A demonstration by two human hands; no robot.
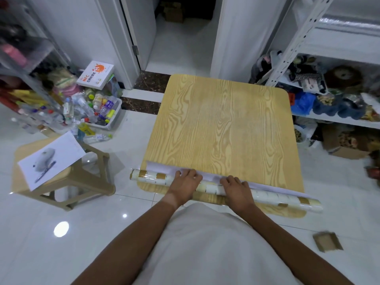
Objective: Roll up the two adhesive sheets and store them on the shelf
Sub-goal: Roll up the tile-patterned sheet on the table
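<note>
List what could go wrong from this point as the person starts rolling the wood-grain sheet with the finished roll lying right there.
1. The left hand and right hand sit close together near the middle of the wood-grain sheet, so its unheld ends may roll unevenly and skew.
2. The checkered roll lies at the near edge of the table, its ends overhanging; it could be nudged off.
3. The lifted white backing edge might crease.
</note>
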